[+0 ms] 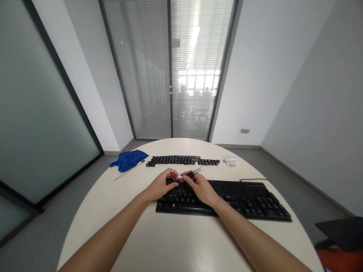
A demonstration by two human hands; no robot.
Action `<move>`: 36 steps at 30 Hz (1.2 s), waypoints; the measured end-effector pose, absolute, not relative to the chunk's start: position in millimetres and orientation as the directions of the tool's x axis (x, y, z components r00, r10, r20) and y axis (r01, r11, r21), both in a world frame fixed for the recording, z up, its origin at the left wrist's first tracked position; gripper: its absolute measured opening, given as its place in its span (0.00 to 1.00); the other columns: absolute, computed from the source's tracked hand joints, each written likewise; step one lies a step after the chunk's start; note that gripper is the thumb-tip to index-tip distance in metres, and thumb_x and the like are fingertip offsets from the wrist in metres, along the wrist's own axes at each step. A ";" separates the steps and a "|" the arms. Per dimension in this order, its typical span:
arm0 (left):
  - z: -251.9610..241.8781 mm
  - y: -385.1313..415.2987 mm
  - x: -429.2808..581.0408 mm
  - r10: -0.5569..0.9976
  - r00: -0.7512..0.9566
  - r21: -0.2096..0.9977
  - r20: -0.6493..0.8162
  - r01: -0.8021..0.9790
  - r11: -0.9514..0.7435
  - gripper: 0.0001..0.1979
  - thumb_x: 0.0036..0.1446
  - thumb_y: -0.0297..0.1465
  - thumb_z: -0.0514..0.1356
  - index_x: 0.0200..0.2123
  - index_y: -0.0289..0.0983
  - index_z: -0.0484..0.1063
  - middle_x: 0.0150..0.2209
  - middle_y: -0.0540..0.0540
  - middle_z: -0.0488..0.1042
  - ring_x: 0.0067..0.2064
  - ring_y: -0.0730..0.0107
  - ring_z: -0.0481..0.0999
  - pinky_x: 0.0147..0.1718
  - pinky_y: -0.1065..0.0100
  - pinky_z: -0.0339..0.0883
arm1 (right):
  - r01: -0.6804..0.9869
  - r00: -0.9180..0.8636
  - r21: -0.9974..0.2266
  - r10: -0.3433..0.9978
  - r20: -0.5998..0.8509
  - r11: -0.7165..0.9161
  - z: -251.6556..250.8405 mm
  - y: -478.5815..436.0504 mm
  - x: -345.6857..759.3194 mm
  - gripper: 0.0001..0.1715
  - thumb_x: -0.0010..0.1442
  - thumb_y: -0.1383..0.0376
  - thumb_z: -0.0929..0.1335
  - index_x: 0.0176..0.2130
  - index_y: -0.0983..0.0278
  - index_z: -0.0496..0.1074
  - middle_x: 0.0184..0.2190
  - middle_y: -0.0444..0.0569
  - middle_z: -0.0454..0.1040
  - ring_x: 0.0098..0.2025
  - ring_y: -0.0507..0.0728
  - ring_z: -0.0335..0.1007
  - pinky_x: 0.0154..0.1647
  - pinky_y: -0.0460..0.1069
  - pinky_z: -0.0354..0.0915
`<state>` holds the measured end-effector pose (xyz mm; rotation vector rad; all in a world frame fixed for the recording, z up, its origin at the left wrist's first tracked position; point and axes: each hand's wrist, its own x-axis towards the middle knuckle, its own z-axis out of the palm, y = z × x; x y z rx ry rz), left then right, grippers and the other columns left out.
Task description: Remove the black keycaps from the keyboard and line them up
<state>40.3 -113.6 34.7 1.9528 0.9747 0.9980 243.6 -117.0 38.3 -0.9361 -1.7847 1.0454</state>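
My left hand (163,185) is closed over the upper left part of a black keyboard (221,196), pinching a small black keycap (179,181). Close beside it, my right hand (200,187) grips a wire keycap puller (190,174) with a black handle; its thin metal wires stick out toward the upper right. Between the fingertips of both hands shows a small white bit (179,176), too small to name surely. The hands nearly touch. Part of the keyboard lies hidden under the right hand and forearm.
Loose black keycaps (172,160) lie in rows beyond the keyboard on the round table (136,241). To their left are a blue cloth (129,160) and a thin brush (129,172). Crumpled white tissue (231,161) lies right. The keyboard's cable (256,179) runs behind it.
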 end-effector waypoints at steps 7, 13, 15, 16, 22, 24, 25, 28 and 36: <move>41.2 -116.2 40.6 0.809 0.400 0.694 0.431 0.425 -0.581 0.08 0.58 0.31 0.60 0.43 0.38 0.71 0.40 0.46 0.75 0.43 0.66 0.74 0.49 0.61 0.66 | 0.122 -0.298 -0.957 0.930 0.217 0.262 33.6 -110.6 245.4 0.23 0.61 0.50 0.66 0.43 0.65 0.73 0.38 0.51 0.80 0.42 0.58 0.76 0.45 0.51 0.67; 45.8 -120.9 39.5 0.685 0.502 0.351 0.528 0.606 -0.714 0.11 0.62 0.33 0.57 0.45 0.42 0.75 0.46 0.45 0.78 0.47 0.61 0.76 0.50 0.58 0.66 | 0.106 -0.259 -0.966 0.945 0.202 0.235 34.7 -111.2 244.7 0.27 0.58 0.47 0.67 0.42 0.67 0.73 0.35 0.52 0.80 0.41 0.59 0.77 0.44 0.52 0.69; 44.3 -122.9 40.9 0.687 0.499 0.306 0.528 0.644 -0.702 0.11 0.62 0.33 0.56 0.46 0.43 0.76 0.46 0.45 0.79 0.47 0.60 0.77 0.49 0.58 0.66 | 0.101 -0.252 -0.966 0.945 0.209 0.240 35.2 -112.2 244.3 0.26 0.58 0.47 0.67 0.43 0.67 0.73 0.34 0.52 0.80 0.41 0.59 0.77 0.45 0.52 0.69; 43.2 -124.0 42.2 0.699 0.486 0.303 0.525 0.661 -0.687 0.12 0.62 0.33 0.56 0.46 0.43 0.76 0.46 0.46 0.79 0.46 0.59 0.78 0.49 0.58 0.67 | 0.102 -0.249 -0.963 0.944 0.218 0.250 35.2 -112.6 244.2 0.26 0.58 0.48 0.67 0.43 0.67 0.73 0.34 0.52 0.80 0.41 0.59 0.77 0.45 0.52 0.69; 38.3 -128.3 54.3 0.836 0.267 0.487 0.480 0.712 -0.507 0.09 0.58 0.33 0.60 0.42 0.43 0.76 0.40 0.48 0.81 0.41 0.60 0.80 0.44 0.60 0.71 | 0.126 -0.214 -0.950 0.943 0.256 0.286 32.8 -113.1 244.2 0.23 0.60 0.51 0.67 0.44 0.67 0.74 0.34 0.52 0.79 0.38 0.59 0.76 0.44 0.52 0.69; 37.3 -127.0 57.2 0.870 0.212 0.607 0.446 0.642 -0.468 0.08 0.57 0.32 0.61 0.41 0.42 0.74 0.38 0.48 0.81 0.39 0.62 0.80 0.42 0.62 0.72 | 0.136 -0.211 -0.947 0.943 0.259 0.291 32.6 -113.1 244.1 0.23 0.60 0.51 0.67 0.44 0.66 0.74 0.34 0.52 0.79 0.38 0.59 0.76 0.43 0.52 0.69; 36.5 -125.7 58.1 0.880 0.198 0.668 0.431 0.586 -0.459 0.08 0.57 0.31 0.61 0.41 0.42 0.73 0.38 0.49 0.80 0.38 0.63 0.80 0.42 0.62 0.72 | 0.145 -0.211 -0.945 0.942 0.260 0.293 32.9 -113.3 244.0 0.23 0.60 0.51 0.67 0.44 0.66 0.75 0.35 0.52 0.80 0.39 0.59 0.76 0.43 0.52 0.69; 32.0 -119.4 58.4 0.901 0.178 0.812 0.396 0.389 -0.435 0.08 0.56 0.31 0.61 0.40 0.39 0.71 0.40 0.47 0.78 0.39 0.65 0.80 0.44 0.63 0.72 | 0.179 -0.224 -0.939 0.941 0.253 0.295 33.9 -113.6 243.5 0.24 0.61 0.50 0.66 0.43 0.66 0.76 0.36 0.52 0.80 0.40 0.59 0.76 0.44 0.52 0.68; 25.8 -108.4 56.0 0.956 0.176 0.963 0.235 0.092 -0.254 0.15 0.49 0.31 0.67 0.40 0.35 0.68 0.42 0.42 0.77 0.43 0.63 0.79 0.50 0.58 0.71 | 0.142 -0.269 -0.957 0.940 0.209 0.253 35.2 -112.0 243.8 0.27 0.61 0.47 0.65 0.45 0.66 0.75 0.36 0.52 0.80 0.40 0.59 0.76 0.42 0.52 0.68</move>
